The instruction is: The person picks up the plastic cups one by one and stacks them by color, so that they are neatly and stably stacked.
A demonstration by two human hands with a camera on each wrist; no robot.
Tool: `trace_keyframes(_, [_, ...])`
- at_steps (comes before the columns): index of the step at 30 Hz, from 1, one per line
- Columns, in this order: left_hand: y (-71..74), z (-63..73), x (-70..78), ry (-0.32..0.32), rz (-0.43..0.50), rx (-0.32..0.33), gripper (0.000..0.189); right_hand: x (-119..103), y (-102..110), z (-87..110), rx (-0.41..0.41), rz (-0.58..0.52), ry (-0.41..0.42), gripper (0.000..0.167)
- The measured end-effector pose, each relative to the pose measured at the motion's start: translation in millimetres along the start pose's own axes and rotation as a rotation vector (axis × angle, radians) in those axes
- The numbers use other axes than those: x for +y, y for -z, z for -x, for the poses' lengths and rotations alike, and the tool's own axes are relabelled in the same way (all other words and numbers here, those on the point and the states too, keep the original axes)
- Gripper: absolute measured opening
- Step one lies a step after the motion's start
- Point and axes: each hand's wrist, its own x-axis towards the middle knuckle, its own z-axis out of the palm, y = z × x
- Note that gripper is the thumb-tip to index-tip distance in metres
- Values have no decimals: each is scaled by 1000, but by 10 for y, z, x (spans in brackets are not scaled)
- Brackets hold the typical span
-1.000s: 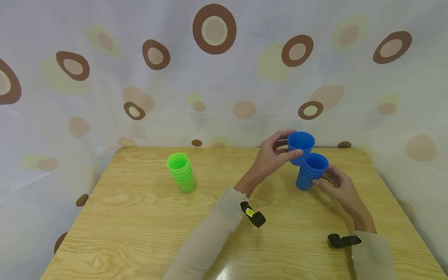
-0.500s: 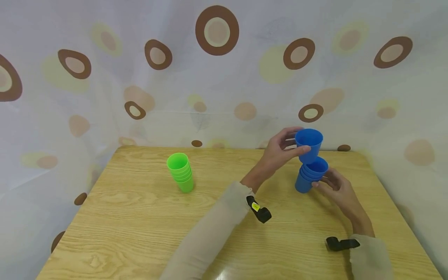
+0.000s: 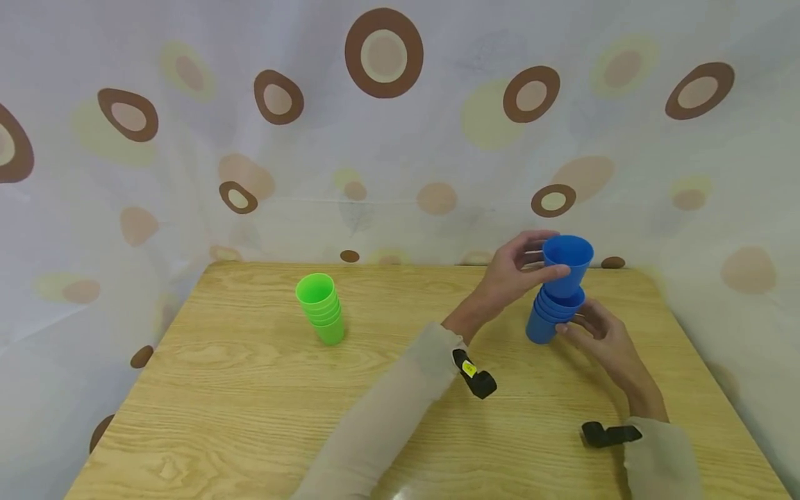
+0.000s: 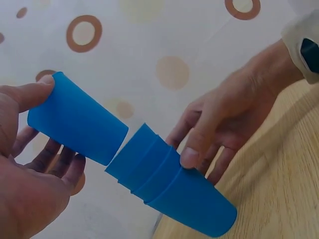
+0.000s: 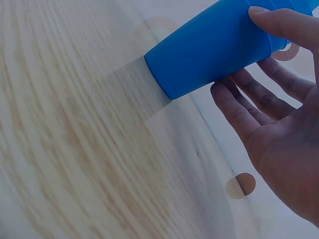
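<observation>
My left hand holds a single blue cup by its side, thumb on the near wall and fingers behind. This cup is just above a stack of nested blue cups, which stands on the table. In the left wrist view the lone cup has its base at the open rim of the stack, slightly offset. Around the stack, the right hand has its thumb on one side and its fingers on the other. Its fingertips also show against the stack in the right wrist view.
A stack of nested green cups stands on the left of the wooden table, tilted in view. Behind the table's far edge hangs a pale cloth with brown ring patterns. Black wrist cameras sit on both sleeves.
The left hand has carried its blue cup to the right, from left of the blue stack to right over the stack's mouth. The right hand has stayed at the stack.
</observation>
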Motion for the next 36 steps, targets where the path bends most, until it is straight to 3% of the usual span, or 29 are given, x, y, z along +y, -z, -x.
trace_keyframes(7, [-29, -10, -63, 13, -90, -37, 55, -25, 26, 37, 7, -1, 9, 57])
trace_keyframes(24, [-17, 80, -187, 2, -116, -73, 51, -22, 4, 15, -4, 3, 21, 61])
trace_keyframes(36, [163, 233, -34, -4, -158, -64, 44, -4, 19, -27, -19, 6, 21, 61])
